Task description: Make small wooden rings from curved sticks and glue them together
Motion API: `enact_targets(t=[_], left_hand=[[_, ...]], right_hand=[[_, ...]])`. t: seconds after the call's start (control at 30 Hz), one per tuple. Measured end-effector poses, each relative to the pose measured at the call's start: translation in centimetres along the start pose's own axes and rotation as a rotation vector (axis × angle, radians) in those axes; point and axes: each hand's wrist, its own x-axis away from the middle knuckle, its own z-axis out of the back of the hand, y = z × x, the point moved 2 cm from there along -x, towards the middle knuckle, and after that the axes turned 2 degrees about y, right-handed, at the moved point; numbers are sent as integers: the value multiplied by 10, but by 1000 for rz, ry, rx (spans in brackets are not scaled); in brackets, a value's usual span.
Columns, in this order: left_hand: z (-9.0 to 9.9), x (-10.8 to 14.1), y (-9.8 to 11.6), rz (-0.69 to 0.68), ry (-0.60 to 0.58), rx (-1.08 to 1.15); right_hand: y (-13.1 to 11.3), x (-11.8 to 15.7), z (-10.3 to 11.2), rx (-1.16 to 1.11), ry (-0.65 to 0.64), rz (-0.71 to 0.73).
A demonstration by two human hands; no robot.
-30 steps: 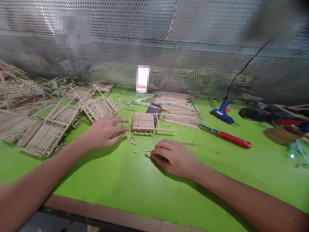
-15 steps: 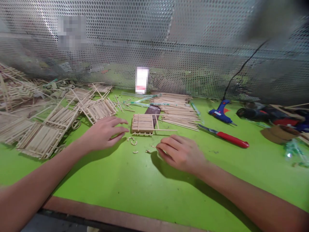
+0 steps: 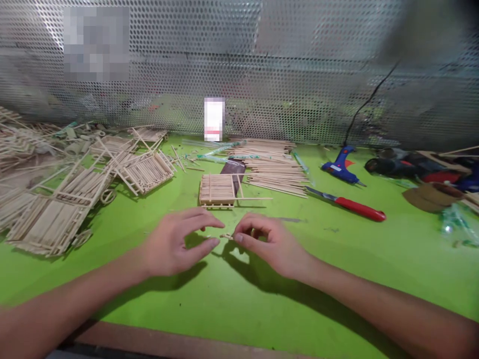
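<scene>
My right hand [image 3: 267, 244] pinches a small pale curved wooden piece [image 3: 226, 236] between thumb and fingertips, over the green table. Just left of it, my left hand [image 3: 179, 242] has its thumb and fingers apart, with nothing between them; its fingertips are close to the piece. Beyond both hands lies a small cart-like frame of thin sticks [image 3: 217, 189], with two longer sticks reaching out to its right. Part of a dark flat block [image 3: 234, 169] shows behind that frame. Other small bits near my fingers are mostly hidden by my hands.
Several stick-built carts [image 3: 56, 219] crowd the left side. A heap of loose thin sticks [image 3: 275, 167] lies at the back centre. To the right are a red-handled knife [image 3: 359, 208], a blue glue gun [image 3: 341, 167] with a cord, and a brown tape roll [image 3: 430, 197]. Perforated metal stands behind.
My left hand has moved right and nearer to me, beside my right hand. My right hand has shifted slightly left and now holds the small piece up. The view has shifted slightly.
</scene>
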Motion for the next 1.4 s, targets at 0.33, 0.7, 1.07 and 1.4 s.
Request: enact_targets(t=[0.33,0.7,1.07,1.4], left_hand=[[-13,0,7,0,-4,55],[-12,-1,10,-18,20,65],[-14,-1,11,-55,18,34],[-16,-1,9,-59,-28,-23]], right_hand=[[-7,4,-6,50,22,99],[-3,4,-8,10,-2,125],[-3,4,-10,6,15,122],[-1,3,-11,7,14,109]])
